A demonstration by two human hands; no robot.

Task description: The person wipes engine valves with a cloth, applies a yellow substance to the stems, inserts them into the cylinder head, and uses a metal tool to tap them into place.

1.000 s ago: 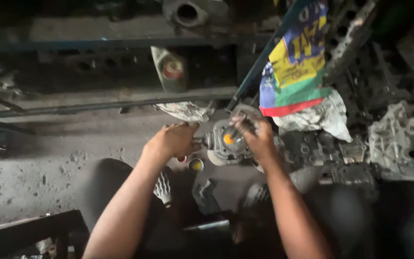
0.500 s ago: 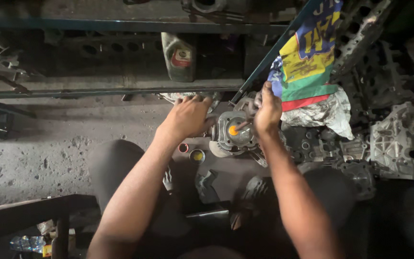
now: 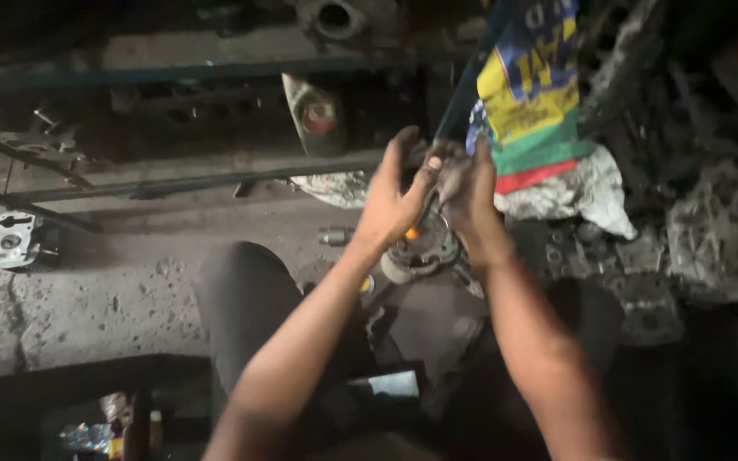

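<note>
— In the lap, between the knees (image 3: 241, 299): only dark clutter, too dim to sort. A yellow cap (image 3: 367, 286) just beside.

— And above that?

— Round part (image 3: 420, 246), grey metal with an orange spot at the centre, resting low in front of the knees. Greasy, ribbed at the rim, upright as far as can be told.

— Gripped?

— No longer. Half a second ago, a hand on each side of it; now both lifted clear and brought together just above. So: part left free, attention gone to something smaller.

— Fingers?

— Right hand (image 3: 471, 201): narrow, curled round a dark bit (image 3: 450, 158), grimy, shape unclear. Left hand (image 3: 390, 201): half-curled, thumb pressed against the same bit; cannot tell whether truly gripping or only steadying.

— Further out?

— On the concrete floor (image 3: 87, 290), a small cylinder (image 3: 335, 236) near the left wrist; a pale casting (image 3: 10, 241) well apart to the left. Behind the hands, crumpled grey cloth (image 3: 582, 192) under a bright striped sack (image 3: 531, 94). To the right, heaped engine parts (image 3: 711, 239). Farthest, a bottle (image 3: 313, 107) lying on a low shelf.
</note>
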